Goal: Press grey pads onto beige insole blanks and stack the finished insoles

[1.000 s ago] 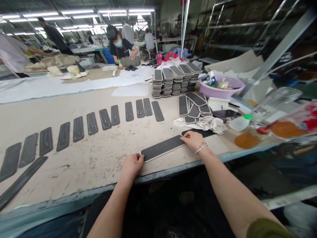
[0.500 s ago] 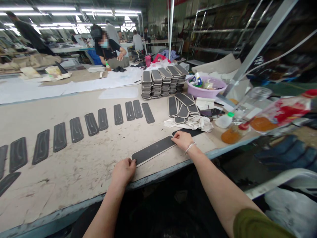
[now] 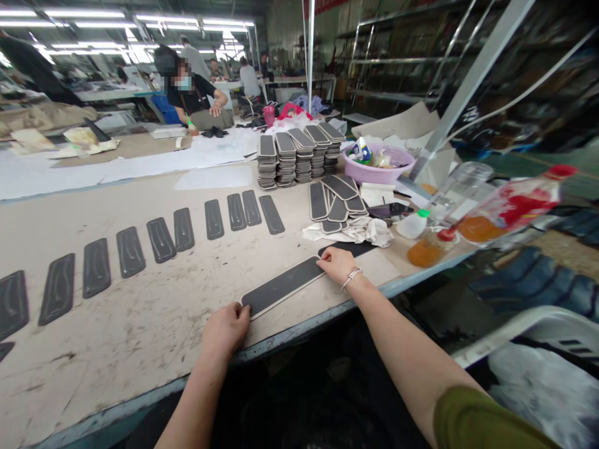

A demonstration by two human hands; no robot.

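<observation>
A long dark grey panel with rounded corners and a pale border [image 3: 283,287] lies slanted near the table's front edge. My left hand [image 3: 228,327] pinches its near left end between thumb and fingers. At the opposite end, my right hand [image 3: 337,265], with a silver bracelet at the wrist, grips the panel's far corner. Beyond that hand a plain black strip [image 3: 353,248] lies partly covered. A crumpled white cloth [image 3: 374,232] is just behind it, beside a loose heap of bordered panels [image 3: 337,198].
Several glossy dark pieces [image 3: 131,251] lie spaced in a curved row across the table [image 3: 154,324]. Neat stacks of panels [image 3: 299,159] stand at the back, near a purple basin [image 3: 378,165]. Bottles with orange liquid [image 3: 425,252] are at right. A co-worker [image 3: 196,93] works opposite.
The view has swung slightly to the right, so things on the table appear shifted left. Both hands keep their hold on the panel's ends, with little visible movement.
</observation>
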